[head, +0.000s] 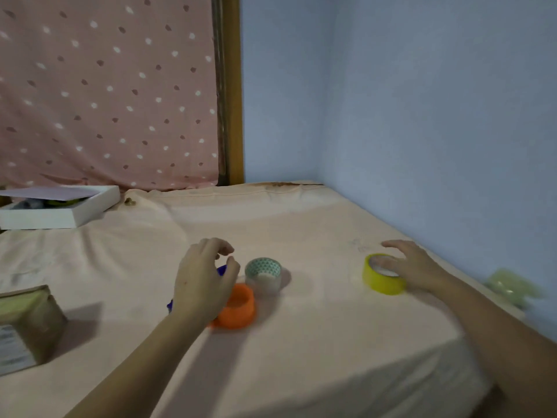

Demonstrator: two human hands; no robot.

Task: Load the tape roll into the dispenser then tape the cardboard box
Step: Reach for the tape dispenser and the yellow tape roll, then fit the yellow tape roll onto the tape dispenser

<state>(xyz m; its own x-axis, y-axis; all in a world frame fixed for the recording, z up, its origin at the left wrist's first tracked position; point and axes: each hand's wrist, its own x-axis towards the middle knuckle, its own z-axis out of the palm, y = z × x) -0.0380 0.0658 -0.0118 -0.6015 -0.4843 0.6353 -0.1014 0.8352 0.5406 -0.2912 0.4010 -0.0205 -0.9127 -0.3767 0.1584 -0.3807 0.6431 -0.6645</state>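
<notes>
Three tape rolls lie flat on the peach sheet: a yellow roll (380, 282) at the right, a clear roll with a green patterned core (263, 275) in the middle, and an orange roll (238, 307) just in front of it. My right hand (414, 265) rests on the yellow roll with spread fingers reaching into its core. My left hand (205, 279) hovers with curled fingers over a blue and purple object (222, 270), mostly hidden beneath it, beside the orange roll. A brown cardboard box (28, 325) stands at the left edge.
A white shallow box (75, 214) holding papers and small items lies at the back left. A blue wall runs along the right side of the bed. A pale green blurred object (512, 286) lies beyond the bed's right edge.
</notes>
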